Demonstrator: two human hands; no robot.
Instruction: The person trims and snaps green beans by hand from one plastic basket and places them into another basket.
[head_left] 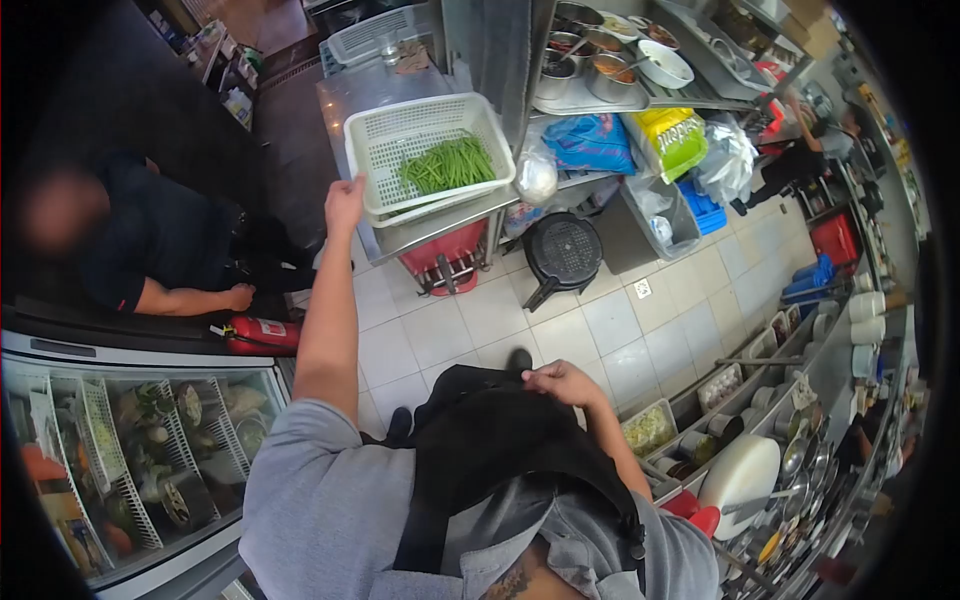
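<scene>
A white perforated basket (376, 140) rests on a steel table (345, 105), with a heap of green beans (455, 165) inside. My left hand (345, 203) is at the basket's near left corner, its fingers closed on the rim. Low in front of my body, my right hand (562, 383) is closed beside the black apron (500, 430); it seems to pinch something too small to make out.
A black stool (564, 248) stands on the tiled floor right of the table. A grey bin (680, 225) lies beyond it. On the left are a person (170, 235), a red fire extinguisher (262, 335) and a glass-topped fridge (150, 455). Shelves with pots line the right.
</scene>
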